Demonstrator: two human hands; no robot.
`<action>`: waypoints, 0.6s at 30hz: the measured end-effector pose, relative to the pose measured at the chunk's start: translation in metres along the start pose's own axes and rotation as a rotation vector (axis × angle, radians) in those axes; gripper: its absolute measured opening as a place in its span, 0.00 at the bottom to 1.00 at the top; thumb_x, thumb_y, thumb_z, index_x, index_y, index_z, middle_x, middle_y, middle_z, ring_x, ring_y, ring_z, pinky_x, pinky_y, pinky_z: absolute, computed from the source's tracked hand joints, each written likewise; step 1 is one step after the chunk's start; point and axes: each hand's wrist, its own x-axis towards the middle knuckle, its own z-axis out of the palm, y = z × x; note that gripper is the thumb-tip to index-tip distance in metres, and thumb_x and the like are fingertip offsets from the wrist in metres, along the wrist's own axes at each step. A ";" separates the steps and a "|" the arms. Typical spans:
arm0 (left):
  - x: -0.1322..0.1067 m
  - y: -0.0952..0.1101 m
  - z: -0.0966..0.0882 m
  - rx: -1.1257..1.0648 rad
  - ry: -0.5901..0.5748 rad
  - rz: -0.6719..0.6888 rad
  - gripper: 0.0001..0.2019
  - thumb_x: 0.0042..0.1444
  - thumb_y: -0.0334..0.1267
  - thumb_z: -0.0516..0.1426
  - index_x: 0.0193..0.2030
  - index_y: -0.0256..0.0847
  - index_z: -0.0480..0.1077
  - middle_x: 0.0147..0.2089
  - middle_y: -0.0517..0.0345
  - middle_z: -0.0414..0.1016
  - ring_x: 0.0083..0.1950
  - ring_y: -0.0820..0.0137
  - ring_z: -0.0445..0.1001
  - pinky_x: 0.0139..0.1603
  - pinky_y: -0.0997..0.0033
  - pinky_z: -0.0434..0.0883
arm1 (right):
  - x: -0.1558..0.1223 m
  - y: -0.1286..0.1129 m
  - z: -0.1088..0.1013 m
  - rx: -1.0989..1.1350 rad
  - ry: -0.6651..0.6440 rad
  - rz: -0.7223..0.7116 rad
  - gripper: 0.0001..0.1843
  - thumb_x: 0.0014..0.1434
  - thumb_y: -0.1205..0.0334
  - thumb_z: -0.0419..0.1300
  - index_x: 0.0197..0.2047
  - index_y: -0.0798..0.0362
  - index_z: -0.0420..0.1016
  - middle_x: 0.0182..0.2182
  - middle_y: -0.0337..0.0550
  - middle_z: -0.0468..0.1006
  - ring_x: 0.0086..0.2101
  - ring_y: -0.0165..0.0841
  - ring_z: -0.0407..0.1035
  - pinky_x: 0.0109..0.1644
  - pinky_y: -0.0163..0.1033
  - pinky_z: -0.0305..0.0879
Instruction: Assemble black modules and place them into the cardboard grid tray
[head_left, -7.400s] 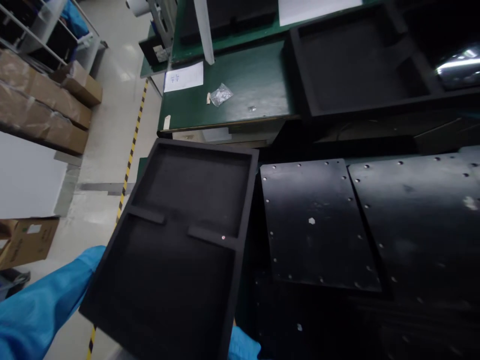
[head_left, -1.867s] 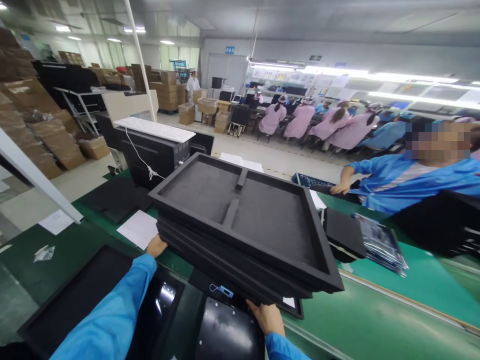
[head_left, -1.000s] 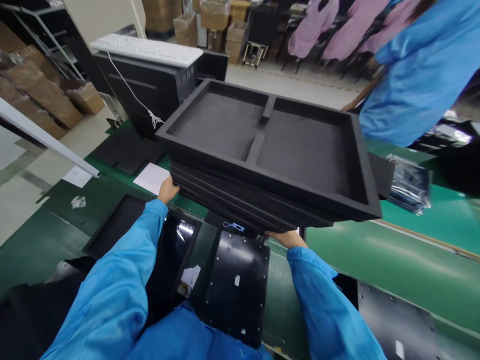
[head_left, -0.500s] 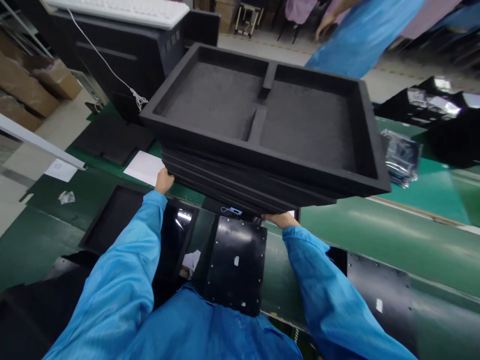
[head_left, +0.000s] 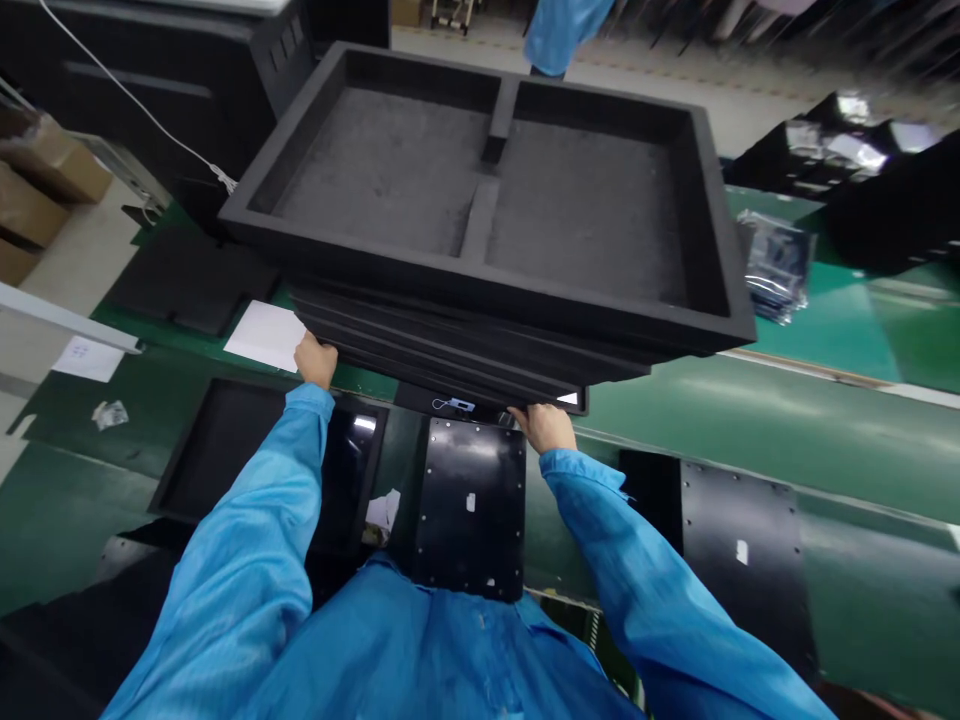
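Note:
A tall stack of black foam trays [head_left: 480, 270] leans over the bench in front of me. Its top tray has two shallow bays with a notched divider between them. My left hand [head_left: 316, 360] is closed on the lower left edge of the stack, its fingertips hidden beneath. At the lower right, my right hand [head_left: 546, 427] grips the bottom edge, thumb towards the middle. Just below the stack lies a black flat panel [head_left: 471, 510] with small screws round its rim and a white label. A small blue tag with a loop [head_left: 454, 404] lies between the hands.
A white paper sheet [head_left: 264, 336] is left of the stack. Black framed panels [head_left: 277, 450] lie by my left arm, another screwed panel [head_left: 742, 550] by my right. Clear plastic bags [head_left: 777, 262] and black boxes [head_left: 795, 150] stand at right. A co-worker's blue sleeve [head_left: 564, 35] shows behind.
The view has shifted, and the stack sits slightly further left and higher in it. Both hands stay at its lower edge; more of the right hand shows. The co-worker's sleeve has drawn back.

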 end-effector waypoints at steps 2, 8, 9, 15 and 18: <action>0.001 -0.003 0.000 -0.026 -0.010 0.026 0.17 0.45 0.26 0.50 0.42 0.33 0.71 0.38 0.42 0.75 0.46 0.50 0.73 0.49 0.55 0.67 | -0.001 0.000 0.003 0.052 0.055 0.043 0.24 0.65 0.50 0.50 0.38 0.61 0.78 0.35 0.61 0.79 0.39 0.47 0.75 0.40 0.42 0.67; 0.005 -0.011 0.001 -0.100 -0.095 0.131 0.10 0.43 0.28 0.49 0.32 0.35 0.69 0.31 0.54 0.73 0.37 0.65 0.72 0.41 0.70 0.68 | 0.017 0.017 0.018 0.218 0.181 0.042 0.24 0.57 0.51 0.60 0.51 0.58 0.73 0.43 0.57 0.77 0.42 0.48 0.73 0.44 0.45 0.67; 0.005 -0.010 0.001 -0.099 -0.099 0.137 0.10 0.43 0.28 0.49 0.32 0.35 0.69 0.30 0.54 0.72 0.36 0.66 0.72 0.41 0.70 0.68 | 0.022 0.021 0.019 0.245 0.163 0.013 0.24 0.56 0.51 0.61 0.51 0.58 0.73 0.44 0.57 0.77 0.43 0.48 0.73 0.45 0.46 0.67; 0.000 0.005 -0.004 -0.056 -0.104 0.150 0.07 0.44 0.30 0.50 0.31 0.37 0.67 0.28 0.55 0.70 0.36 0.63 0.72 0.42 0.67 0.69 | 0.031 0.037 0.016 0.383 0.187 -0.101 0.25 0.53 0.56 0.65 0.53 0.56 0.73 0.49 0.55 0.76 0.50 0.49 0.69 0.53 0.44 0.66; -0.002 0.012 -0.010 -0.033 -0.105 0.155 0.05 0.44 0.31 0.51 0.29 0.39 0.65 0.26 0.54 0.69 0.38 0.58 0.72 0.44 0.62 0.69 | 0.023 0.037 0.013 0.376 0.177 -0.039 0.18 0.55 0.56 0.63 0.46 0.57 0.76 0.44 0.55 0.78 0.46 0.49 0.72 0.51 0.44 0.67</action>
